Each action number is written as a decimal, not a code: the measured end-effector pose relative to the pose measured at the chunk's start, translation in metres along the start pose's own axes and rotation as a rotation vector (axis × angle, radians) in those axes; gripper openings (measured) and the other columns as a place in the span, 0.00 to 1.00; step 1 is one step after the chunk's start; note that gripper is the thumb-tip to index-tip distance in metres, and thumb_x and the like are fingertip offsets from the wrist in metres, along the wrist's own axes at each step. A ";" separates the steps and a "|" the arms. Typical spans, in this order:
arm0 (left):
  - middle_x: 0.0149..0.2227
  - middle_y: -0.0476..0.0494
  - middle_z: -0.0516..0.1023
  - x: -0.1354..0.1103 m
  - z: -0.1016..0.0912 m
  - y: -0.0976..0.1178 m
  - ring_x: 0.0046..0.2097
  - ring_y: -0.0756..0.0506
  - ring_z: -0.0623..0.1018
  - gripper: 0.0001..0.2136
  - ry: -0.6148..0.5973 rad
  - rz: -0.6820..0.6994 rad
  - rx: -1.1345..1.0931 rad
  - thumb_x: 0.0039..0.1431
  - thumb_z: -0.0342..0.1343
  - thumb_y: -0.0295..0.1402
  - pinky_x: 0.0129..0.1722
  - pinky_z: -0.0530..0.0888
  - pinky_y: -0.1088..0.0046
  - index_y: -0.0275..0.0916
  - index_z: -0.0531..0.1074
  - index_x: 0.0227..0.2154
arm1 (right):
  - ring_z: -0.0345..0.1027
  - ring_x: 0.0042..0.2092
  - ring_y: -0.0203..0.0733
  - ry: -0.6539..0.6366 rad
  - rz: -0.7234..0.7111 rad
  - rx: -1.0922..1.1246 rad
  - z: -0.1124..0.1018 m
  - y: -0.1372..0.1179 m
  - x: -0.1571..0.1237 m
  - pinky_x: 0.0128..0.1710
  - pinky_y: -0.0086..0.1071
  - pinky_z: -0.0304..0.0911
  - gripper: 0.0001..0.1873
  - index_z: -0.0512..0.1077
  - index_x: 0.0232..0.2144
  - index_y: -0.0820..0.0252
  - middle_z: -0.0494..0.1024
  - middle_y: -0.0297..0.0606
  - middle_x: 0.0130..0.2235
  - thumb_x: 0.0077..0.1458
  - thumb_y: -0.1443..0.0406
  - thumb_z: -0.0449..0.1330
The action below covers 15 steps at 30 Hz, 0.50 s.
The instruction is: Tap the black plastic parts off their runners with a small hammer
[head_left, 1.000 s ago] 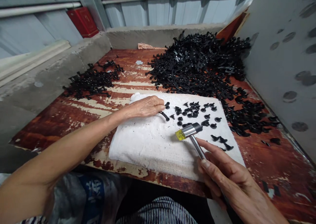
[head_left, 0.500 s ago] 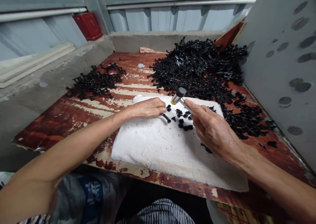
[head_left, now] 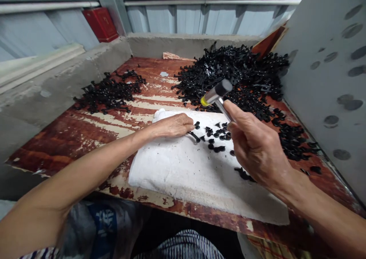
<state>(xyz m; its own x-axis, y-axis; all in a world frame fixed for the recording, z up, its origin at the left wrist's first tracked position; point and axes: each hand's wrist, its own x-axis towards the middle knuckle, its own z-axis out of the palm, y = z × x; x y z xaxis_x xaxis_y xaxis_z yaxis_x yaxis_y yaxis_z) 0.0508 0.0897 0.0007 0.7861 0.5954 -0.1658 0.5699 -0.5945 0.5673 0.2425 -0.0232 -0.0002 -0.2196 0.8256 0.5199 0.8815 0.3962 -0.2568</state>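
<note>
My left hand (head_left: 171,125) rests on a white pad (head_left: 177,167), fingers pinched on a thin black plastic strip (head_left: 195,135) that lies on the pad. My right hand (head_left: 254,144) is closed around the metal handle of a small hammer (head_left: 216,93), whose silver head with a yellow tip is raised above the pad, right of the left hand. Several small black plastic caps (head_left: 215,135) lie scattered on the pad between the two hands.
A big heap of black plastic parts (head_left: 237,74) fills the back right of the worn red wooden board (head_left: 85,133); a smaller pile (head_left: 107,91) lies at the back left. Grey walls close in on the left, back and right. A red box (head_left: 100,23) sits on the ledge.
My right hand swung the hammer from low near the pad's front up and forward to the strip, then lifted it higher. The left hand stayed on the strip.
</note>
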 end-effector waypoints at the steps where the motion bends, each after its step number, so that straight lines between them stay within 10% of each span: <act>1: 0.19 0.54 0.57 0.000 0.000 0.001 0.23 0.53 0.57 0.15 -0.003 -0.007 -0.005 0.59 0.44 0.29 0.26 0.54 0.73 0.39 0.55 0.17 | 0.63 0.27 0.39 -0.021 0.006 -0.023 0.000 0.000 0.000 0.26 0.32 0.61 0.27 0.61 0.61 0.61 0.70 0.41 0.32 0.59 0.70 0.44; 4: 0.19 0.54 0.56 -0.001 0.000 0.002 0.23 0.53 0.57 0.15 -0.011 -0.010 -0.027 0.59 0.44 0.27 0.26 0.53 0.73 0.39 0.55 0.17 | 0.58 0.22 0.37 -0.208 0.014 -0.103 0.004 0.003 -0.002 0.21 0.31 0.56 0.28 0.64 0.59 0.62 0.69 0.39 0.29 0.56 0.71 0.45; 15: 0.16 0.53 0.62 -0.006 0.001 0.002 0.18 0.55 0.60 0.15 0.016 -0.164 -0.212 0.60 0.48 0.29 0.19 0.54 0.76 0.38 0.62 0.17 | 0.61 0.24 0.38 -0.182 0.002 -0.044 -0.009 0.009 -0.010 0.25 0.32 0.60 0.30 0.62 0.61 0.70 0.72 0.42 0.31 0.57 0.71 0.43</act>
<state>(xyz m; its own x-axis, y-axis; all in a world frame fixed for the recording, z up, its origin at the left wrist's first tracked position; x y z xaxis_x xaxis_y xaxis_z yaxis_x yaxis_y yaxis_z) 0.0474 0.0841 0.0025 0.6827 0.6838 -0.2574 0.6252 -0.3644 0.6902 0.2559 -0.0316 -0.0005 -0.2867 0.8869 0.3624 0.8985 0.3802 -0.2196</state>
